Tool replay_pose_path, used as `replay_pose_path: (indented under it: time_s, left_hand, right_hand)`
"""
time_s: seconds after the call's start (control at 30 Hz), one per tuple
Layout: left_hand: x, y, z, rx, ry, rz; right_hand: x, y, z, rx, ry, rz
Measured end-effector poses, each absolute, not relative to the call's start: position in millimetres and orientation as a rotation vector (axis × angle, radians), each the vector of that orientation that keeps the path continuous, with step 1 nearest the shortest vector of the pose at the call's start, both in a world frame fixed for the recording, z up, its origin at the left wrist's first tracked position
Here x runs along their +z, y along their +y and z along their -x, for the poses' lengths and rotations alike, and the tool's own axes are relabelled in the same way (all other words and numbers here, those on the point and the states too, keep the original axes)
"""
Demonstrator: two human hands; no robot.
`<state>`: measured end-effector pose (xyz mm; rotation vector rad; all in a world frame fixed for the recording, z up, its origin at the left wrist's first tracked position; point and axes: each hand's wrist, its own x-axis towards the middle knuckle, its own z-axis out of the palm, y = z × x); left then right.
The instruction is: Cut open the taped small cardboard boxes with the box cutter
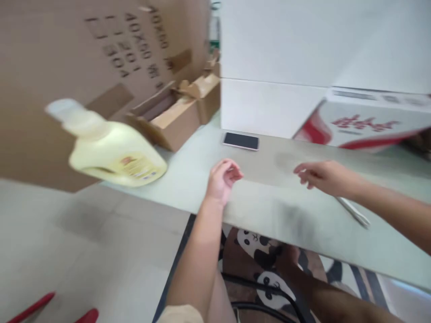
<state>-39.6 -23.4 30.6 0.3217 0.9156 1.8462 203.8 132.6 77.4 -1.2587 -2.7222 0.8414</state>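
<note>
My left hand (224,178) hovers over the front part of the pale table (259,202), fingers curved and apart, nothing in it. Just behind it lies a phone (241,141) with a dark screen. To the right, my right hand (314,174) is above the table with loosely bent fingers and holds nothing visible. A thin white stick-like item (353,212) lies partly behind my right forearm. At the table's left end stands a pale yellow bottle (117,152) with a whitish cap, appearing tilted in the view.
Large cardboard (67,54) rises at the left, with open brown boxes (182,121) beside it. White panels or boxes (269,54) stand at the back, next to a red-and-white box (363,121). A panda-patterned mat (269,287) lies below the table's front edge.
</note>
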Motion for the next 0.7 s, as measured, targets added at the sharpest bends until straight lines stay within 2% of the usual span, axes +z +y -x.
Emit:
replay_pose_path:
  time_s: [0.1,0.17,0.33,0.4,0.53,0.7]
  left_hand:
    - [33,-44,66,1.948,0.818,-0.336]
    - [35,-62,84,2.022,0.781,-0.331]
    - [37,-93,129,2.210,0.707,-0.270]
    - [37,-95,139,2.241,0.693,-0.259]
    - [36,-93,145,2.234,0.701,-0.277]
    - [36,-96,139,2.323,0.714,-0.333]
  right_hand:
    - [75,105,-98,0.593,-3.093,0.977]
    - [79,90,-24,0.635,-3.083,0.827]
    - [84,57,138,0.385,-2.749,0.309]
    - [84,47,182,0.322,-2.713,0.243]
    - [81,42,218,0.263,-2.702,0.385]
    - [82,52,160,0.338,-2.511,0.620]
